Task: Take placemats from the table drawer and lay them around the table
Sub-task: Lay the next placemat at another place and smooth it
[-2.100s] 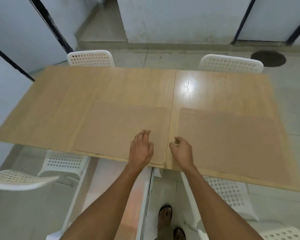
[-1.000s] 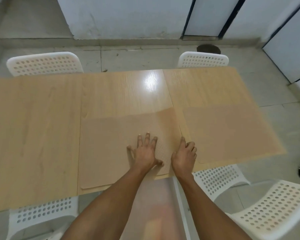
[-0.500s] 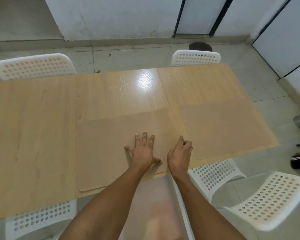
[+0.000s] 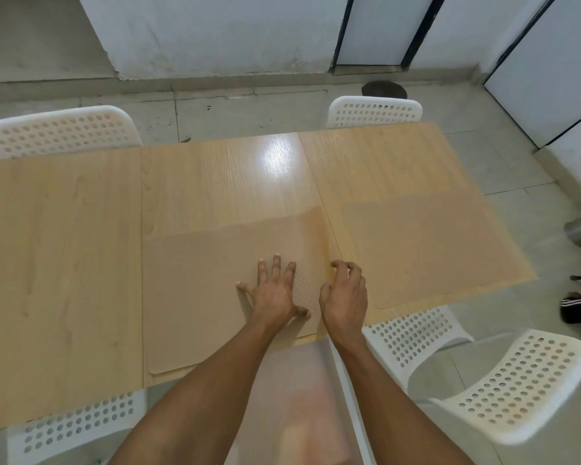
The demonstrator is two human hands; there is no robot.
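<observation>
We see the left hand (image 4: 275, 293) lying flat with spread fingers on the near placemat (image 4: 202, 297) on the wooden surface (image 4: 61, 250). The right hand (image 4: 344, 297), fingers curled, pinches its lifted right edge; a second placemat (image 4: 426, 250) lies just beside.

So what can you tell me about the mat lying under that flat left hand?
The placemat is a thin tan rectangular sheet with rounded corners, close in colour to the wooden table. A fine dotted texture shows near its right end. It lies flat at the near edge, slightly skewed. The left hand presses on it with fingers spread; the right hand, fingers curled, is at its right edge, where the far corner looks slightly lifted.
</observation>
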